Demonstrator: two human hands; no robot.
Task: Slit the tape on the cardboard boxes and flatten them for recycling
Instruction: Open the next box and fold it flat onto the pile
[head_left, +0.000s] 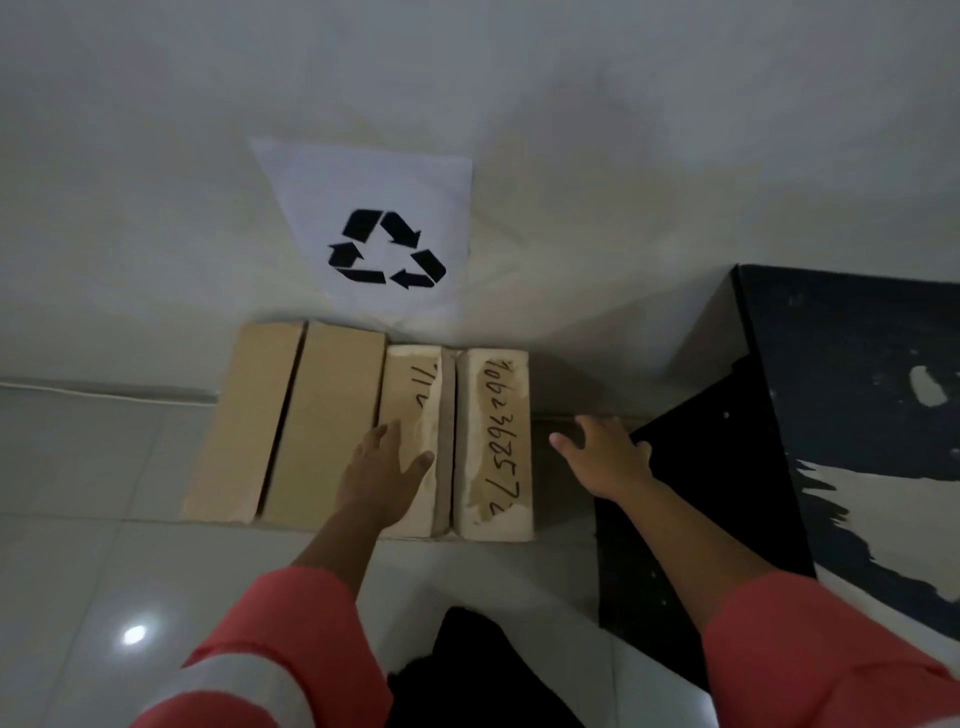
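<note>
Four cardboard panels lie side by side on the tiled floor (78, 519) against the wall (156, 156), below a paper recycling sign (384, 244). They look like the tops of two boxes, though I cannot tell how tall either one is.

The plain box (280, 421) is on the left, with a dark open seam running from near to far between its two flaps, so its tape looks already slit. To its right is the marked box (498, 441), scuffed pale where tape seems to have peeled and bearing handwritten digits. A narrow gap also runs between its flaps.

The left hand (382, 467) lies palm down on the near part of the marked box's left flap. Its fingers are straight and together, the thumb points towards the gap, and it holds nothing. The right hand (605, 457) is just right of that box with its fingers spread and holds nothing. It is at the edge of a black sheet (727, 493), and I cannot tell whether it touches it.

No cutter is in view, so this looks like the flattening step. The next move probably calls for both hands on the marked box, the right one moving left to the far flap, to press or fold it down.
</note>
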